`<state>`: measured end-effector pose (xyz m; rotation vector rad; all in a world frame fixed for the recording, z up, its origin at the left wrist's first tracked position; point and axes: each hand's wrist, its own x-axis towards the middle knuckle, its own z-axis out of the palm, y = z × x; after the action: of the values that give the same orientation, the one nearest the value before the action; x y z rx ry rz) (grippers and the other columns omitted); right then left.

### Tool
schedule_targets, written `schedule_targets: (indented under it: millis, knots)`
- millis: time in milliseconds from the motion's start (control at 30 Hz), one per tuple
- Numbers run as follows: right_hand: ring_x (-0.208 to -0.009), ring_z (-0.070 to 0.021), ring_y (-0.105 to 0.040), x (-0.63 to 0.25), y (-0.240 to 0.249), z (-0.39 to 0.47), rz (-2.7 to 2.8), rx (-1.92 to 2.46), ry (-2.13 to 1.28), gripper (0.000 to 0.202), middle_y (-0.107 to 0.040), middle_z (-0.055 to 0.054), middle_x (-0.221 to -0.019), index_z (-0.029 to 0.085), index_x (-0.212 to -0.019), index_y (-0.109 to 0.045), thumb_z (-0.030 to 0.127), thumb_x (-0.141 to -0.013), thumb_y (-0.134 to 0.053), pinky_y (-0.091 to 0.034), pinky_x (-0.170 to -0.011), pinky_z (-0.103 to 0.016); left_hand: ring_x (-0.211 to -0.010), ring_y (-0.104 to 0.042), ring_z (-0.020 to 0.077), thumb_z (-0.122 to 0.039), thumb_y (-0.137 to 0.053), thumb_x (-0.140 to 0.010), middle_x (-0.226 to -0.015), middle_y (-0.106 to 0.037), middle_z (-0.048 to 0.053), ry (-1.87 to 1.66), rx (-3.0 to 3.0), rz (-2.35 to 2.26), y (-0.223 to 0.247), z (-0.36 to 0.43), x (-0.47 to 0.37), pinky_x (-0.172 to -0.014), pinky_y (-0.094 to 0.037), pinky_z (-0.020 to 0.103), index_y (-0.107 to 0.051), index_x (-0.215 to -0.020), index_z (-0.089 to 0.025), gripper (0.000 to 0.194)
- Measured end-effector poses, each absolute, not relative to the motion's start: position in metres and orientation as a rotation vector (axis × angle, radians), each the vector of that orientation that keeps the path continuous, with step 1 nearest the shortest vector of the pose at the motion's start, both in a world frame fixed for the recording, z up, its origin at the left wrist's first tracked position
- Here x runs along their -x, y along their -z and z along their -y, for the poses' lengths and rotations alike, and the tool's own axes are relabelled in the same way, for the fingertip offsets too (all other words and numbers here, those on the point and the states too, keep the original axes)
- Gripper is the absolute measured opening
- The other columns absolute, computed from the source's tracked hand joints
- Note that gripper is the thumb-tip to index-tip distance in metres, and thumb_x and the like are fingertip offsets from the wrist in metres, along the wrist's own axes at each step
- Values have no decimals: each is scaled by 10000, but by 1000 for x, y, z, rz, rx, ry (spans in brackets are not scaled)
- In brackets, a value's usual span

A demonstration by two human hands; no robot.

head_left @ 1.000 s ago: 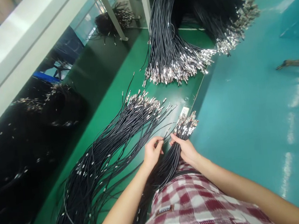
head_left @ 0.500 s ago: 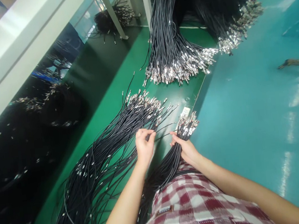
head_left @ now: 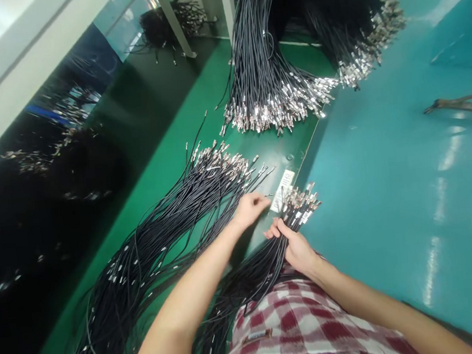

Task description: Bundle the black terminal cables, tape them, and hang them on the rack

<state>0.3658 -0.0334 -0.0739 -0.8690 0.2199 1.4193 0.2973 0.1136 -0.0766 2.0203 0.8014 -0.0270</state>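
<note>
My right hand (head_left: 299,246) is wrapped round a bundle of black cables (head_left: 272,257) just below its silvery end connectors (head_left: 303,204), over my checked clothing. Up and to the left of it, my left hand (head_left: 252,207) pinches a single thin cable whose tip shows past the fingers, near the bundle's connectors. A larger loose pile of black cables (head_left: 167,200) lies on the green surface (head_left: 169,133) to the left, its connector ends behind my left hand. A white label with writing (head_left: 283,191) lies flat beyond the held bundle.
A thick bunch of cables (head_left: 249,59) droops at the top centre, connectors downward. A pale metal beam (head_left: 28,58) crosses the upper left, with dark cable heaps (head_left: 89,169) beneath. A brown object (head_left: 458,104) rests on the blue-green floor at right.
My left hand has moved right, away from the loose pile and closer to the held bundle, with a cable in its fingers. The white label shows more fully.
</note>
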Motion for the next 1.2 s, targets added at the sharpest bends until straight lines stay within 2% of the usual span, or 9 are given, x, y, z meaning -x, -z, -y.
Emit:
schedule_targets:
  millis: [133,233,333,433,533,667,767,967,1200]
  knots:
    - [-664,-151,-515,-371,89,51,-298,921,-1414,475,-458,33,-623,212,-584,-480,532,-672,-820,-498,-717,-308,-947,-576,267,-348,-620,-864,-1013,-609,120,127,-2469,-644,112,-60,-272,-820,-483,391,-608,-998,-154,235]
    - [-639,-148,-507,-372,99,62,-320,919,-1387,435,-443,47,-617,223,-627,-504,508,-671,-829,-509,-725,-324,-927,-580,256,-210,-511,-917,-943,-603,103,282,-2518,-612,121,-32,-262,-825,-484,383,-561,-900,-183,59]
    - [-639,-143,-524,-371,102,69,-340,875,-1375,382,-462,53,-613,228,-654,-540,472,-686,-832,-522,-757,-322,-787,-581,208,-147,-498,-906,-815,-578,48,251,-2343,-753,115,-33,-255,-733,-477,326,-496,-808,-203,112]
    - [-723,-156,-596,-371,100,68,-402,880,-1368,320,-551,33,-643,227,-671,-599,448,-704,-828,-533,-816,-309,-634,-520,144,-252,-472,-946,-704,-516,-18,-52,-1998,-1032,94,-44,-238,-626,-432,264,-459,-823,-212,130]
    - [-958,-197,-651,-372,96,61,-446,928,-1383,284,-708,-51,-899,212,-778,-693,451,-703,-826,-528,-889,-303,-592,-488,117,-371,-455,-959,-660,-481,-42,-260,-1707,-1062,67,-44,-216,-577,-400,232,-471,-885,-209,179]
    - [-1183,-228,-592,-372,87,51,-383,918,-1454,377,-698,-107,-1158,191,-962,-741,497,-745,-777,-520,-927,-291,-597,-483,122,-409,-459,-958,-650,-488,-30,-275,-1649,-1009,43,-32,-191,-581,-399,238,-549,-1010,-196,237]
    - [-1077,-247,-654,-371,81,46,-459,945,-1466,421,-732,-108,-999,195,-1010,-735,491,-719,-804,-562,-829,-307,-603,-495,133,-407,-456,-960,-661,-521,-16,-272,-1710,-1011,31,-24,-179,-592,-411,248,-585,-1068,-197,269]
    - [-777,-173,-666,-367,78,39,-532,942,-1388,301,-713,-39,-885,203,-763,-675,358,-627,-894,-597,-728,-296,-629,-541,135,-306,-413,-972,-727,-599,-6,31,-1902,-872,14,-7,-173,-645,-422,246,-574,-1107,-222,227]
    - [-541,-87,-450,-365,73,36,-370,860,-1405,309,-454,74,-598,214,-837,-666,314,-647,-887,-555,-672,-251,-570,-563,132,-307,-467,-949,-665,-626,6,323,-1743,-829,60,-56,-183,-598,-454,243,-617,-793,-172,255]
